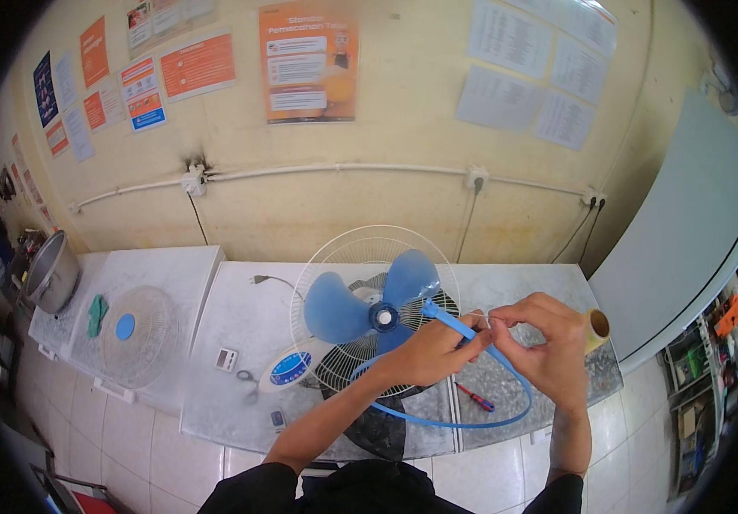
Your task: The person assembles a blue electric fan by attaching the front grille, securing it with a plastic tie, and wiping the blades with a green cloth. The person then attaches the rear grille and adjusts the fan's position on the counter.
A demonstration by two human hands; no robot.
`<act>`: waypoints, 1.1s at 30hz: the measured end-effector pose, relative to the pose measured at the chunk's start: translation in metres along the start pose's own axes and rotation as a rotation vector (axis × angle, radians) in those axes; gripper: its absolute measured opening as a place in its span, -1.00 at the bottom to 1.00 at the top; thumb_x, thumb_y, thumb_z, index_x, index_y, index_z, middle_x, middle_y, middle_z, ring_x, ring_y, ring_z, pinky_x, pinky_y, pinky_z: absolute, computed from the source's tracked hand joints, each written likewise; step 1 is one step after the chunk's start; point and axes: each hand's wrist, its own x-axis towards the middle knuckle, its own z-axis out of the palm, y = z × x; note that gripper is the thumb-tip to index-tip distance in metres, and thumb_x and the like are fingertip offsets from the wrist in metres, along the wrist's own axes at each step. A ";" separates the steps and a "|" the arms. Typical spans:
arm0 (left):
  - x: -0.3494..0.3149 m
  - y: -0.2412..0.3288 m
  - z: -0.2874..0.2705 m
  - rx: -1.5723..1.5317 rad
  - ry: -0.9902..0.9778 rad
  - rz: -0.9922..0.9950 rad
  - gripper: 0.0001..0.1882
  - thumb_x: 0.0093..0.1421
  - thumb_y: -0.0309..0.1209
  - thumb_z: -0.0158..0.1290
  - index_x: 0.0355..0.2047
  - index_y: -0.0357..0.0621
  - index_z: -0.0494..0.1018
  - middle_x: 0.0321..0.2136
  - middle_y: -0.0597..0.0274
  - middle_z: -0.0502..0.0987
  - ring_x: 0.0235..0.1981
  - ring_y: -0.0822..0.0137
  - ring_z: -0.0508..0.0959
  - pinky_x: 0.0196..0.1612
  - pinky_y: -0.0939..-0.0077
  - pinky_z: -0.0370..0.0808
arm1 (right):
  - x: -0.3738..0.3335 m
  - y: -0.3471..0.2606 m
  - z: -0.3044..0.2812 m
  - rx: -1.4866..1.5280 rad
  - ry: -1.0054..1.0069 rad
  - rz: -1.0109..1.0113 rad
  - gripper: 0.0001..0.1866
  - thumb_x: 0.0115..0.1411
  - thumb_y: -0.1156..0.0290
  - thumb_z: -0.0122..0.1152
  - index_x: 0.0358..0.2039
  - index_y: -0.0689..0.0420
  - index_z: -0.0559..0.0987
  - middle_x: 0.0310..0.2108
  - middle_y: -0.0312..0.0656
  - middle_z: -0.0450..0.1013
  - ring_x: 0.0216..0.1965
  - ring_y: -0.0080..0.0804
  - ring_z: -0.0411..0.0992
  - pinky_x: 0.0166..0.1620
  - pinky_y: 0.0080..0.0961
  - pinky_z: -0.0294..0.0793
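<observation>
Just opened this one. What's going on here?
A person's left hand holds a long, thin, looped blue plastic band, with the right hand's fingertips close beside it; whether they pinch something is too small to tell. By the hands is a fan with glossy blue blades, uncovered in front. A round white grille with a blue centre lies off to the left.

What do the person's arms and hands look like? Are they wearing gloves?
No gloves! The left hand and right hand are both bare, with no rings or watch that I can see. The forearms are bare too. The left sleeve and right sleeve are plain black and stop well before the wrists.
</observation>
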 end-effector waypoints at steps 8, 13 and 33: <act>-0.003 0.002 -0.010 0.002 -0.039 0.011 -0.66 0.51 -0.15 -0.09 -0.28 -0.17 0.33 -0.54 0.23 0.46 -0.60 0.42 0.45 -0.47 0.45 0.37 | -0.002 0.002 -0.008 -0.034 0.026 0.026 -0.85 -0.03 0.61 0.44 -0.38 0.18 0.71 -0.48 -0.15 0.60 -0.42 -0.28 0.59 -0.31 -0.45 0.51; -0.002 0.000 -0.008 0.009 -0.024 0.017 -0.68 0.52 -0.18 -0.10 -0.26 -0.19 0.35 -0.52 0.25 0.47 -0.60 0.44 0.45 -0.46 0.47 0.38 | -0.002 0.006 -0.002 -0.004 0.010 0.015 -0.84 -0.03 0.61 0.43 -0.37 0.18 0.71 -0.47 -0.14 0.61 -0.42 -0.28 0.59 -0.31 -0.44 0.51; 0.000 -0.006 -0.017 0.010 -0.016 0.018 -0.69 0.52 -0.18 -0.12 -0.27 -0.16 0.34 -0.53 0.24 0.48 -0.59 0.43 0.49 -0.45 0.45 0.40 | 0.003 0.010 0.007 0.013 0.008 0.007 -0.87 -0.01 0.60 0.44 -0.38 0.19 0.71 -0.47 -0.13 0.61 -0.43 -0.28 0.60 -0.34 -0.46 0.52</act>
